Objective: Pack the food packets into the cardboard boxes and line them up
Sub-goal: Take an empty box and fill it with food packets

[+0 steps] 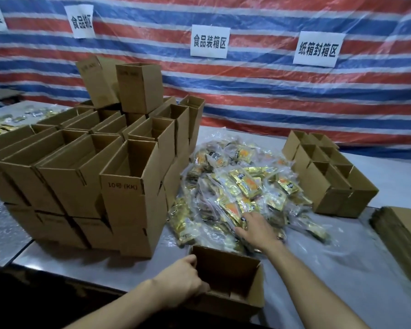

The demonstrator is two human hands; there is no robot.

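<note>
An open cardboard box (233,279) stands at the table's near edge, and I see nothing inside it. My left hand (183,279) grips its left wall, fingers curled over the rim. Behind the box lies a big heap of gold and clear food packets (242,188). My right hand (254,227) reaches onto the near side of that heap, fingers spread flat on the packets; whether it holds one I cannot tell.
A tall stack of open cardboard boxes (86,167) fills the table's left half. A block of several smaller open boxes (328,172) stands at the right. Flattened cardboard (403,241) lies at the far right edge. A striped tarpaulin with paper signs (209,41) hangs behind.
</note>
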